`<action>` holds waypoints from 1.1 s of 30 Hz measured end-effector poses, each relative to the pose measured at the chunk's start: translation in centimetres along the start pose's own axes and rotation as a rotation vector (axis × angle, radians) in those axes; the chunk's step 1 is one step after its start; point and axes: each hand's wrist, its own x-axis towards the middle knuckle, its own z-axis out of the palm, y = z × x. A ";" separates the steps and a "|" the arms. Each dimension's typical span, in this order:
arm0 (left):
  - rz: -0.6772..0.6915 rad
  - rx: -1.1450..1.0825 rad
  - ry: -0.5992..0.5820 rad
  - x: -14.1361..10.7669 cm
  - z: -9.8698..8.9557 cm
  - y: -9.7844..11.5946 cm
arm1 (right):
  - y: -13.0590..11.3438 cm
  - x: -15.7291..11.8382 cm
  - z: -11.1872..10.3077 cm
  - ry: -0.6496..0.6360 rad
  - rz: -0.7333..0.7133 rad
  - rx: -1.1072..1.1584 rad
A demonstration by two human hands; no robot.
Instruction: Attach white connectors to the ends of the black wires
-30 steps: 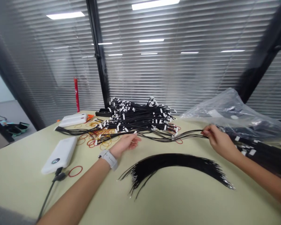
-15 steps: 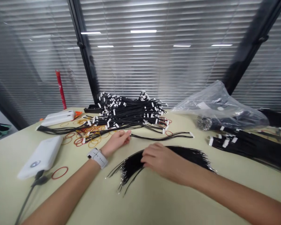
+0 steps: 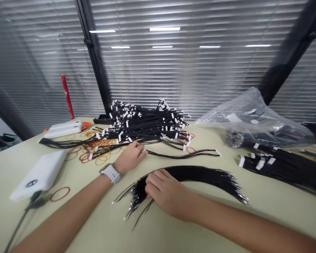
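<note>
My left hand (image 3: 130, 157), with a white watch on its wrist, is closed at the left end of a thin black cable (image 3: 183, 154). The cable lies across the table and has a white connector at its far right end. Nearer to me, a curved bundle of loose black wires (image 3: 200, 173) with bare silvery tips lies fanned out. Over the left part of this bundle is my right hand (image 3: 164, 191), its fingers closed on some of the wires; the fingertips are partly hidden. A few wires stick out below it, apart from the others.
A heap of black cables with white connectors (image 3: 150, 121) lies at the back, with rubber bands (image 3: 102, 149) beside it. White power banks (image 3: 39, 175) lie left. At right are a clear plastic bag (image 3: 252, 116) and more black cables (image 3: 287, 168). A red tube (image 3: 67, 95) stands behind.
My right hand has slid left along the wire bundle, toward its left tips. My left hand has shifted slightly left and its fingers have curled more. The view has tilted a little.
</note>
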 end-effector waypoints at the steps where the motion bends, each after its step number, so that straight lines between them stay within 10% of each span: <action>1: 0.008 0.005 -0.012 0.1 0.3 -0.1 | 0.0 -0.1 0.1 0.024 -0.006 0.029; 8: -0.051 -0.086 -0.099 0.1 0.9 0.2 | 0.2 -0.3 0.2 0.190 0.033 0.217; 33: -0.151 -0.421 -0.330 -4.3 -1.1 4.0 | 0.2 -0.2 -0.4 0.137 0.319 0.479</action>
